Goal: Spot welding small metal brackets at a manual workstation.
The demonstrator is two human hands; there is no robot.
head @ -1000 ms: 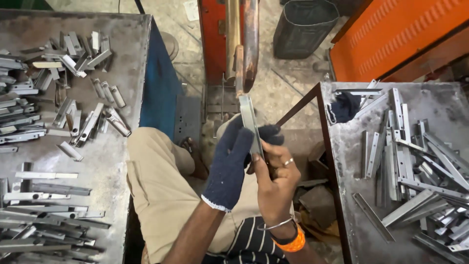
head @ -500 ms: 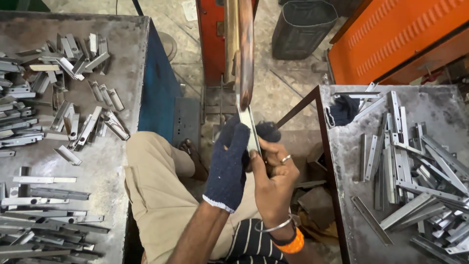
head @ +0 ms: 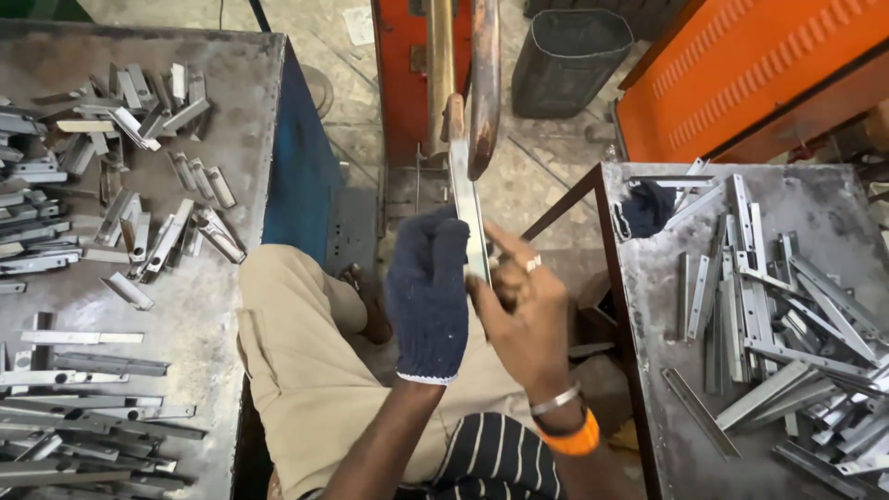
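Metal strip [head: 468, 213] upright, gripped by gloved left hand [head: 428, 292] & bare right hand [head: 520, 310], fingers closed round it

Dark blue knit glove [head: 428, 296], orange wristband [head: 574, 438], grey metal strip [head: 468, 218].
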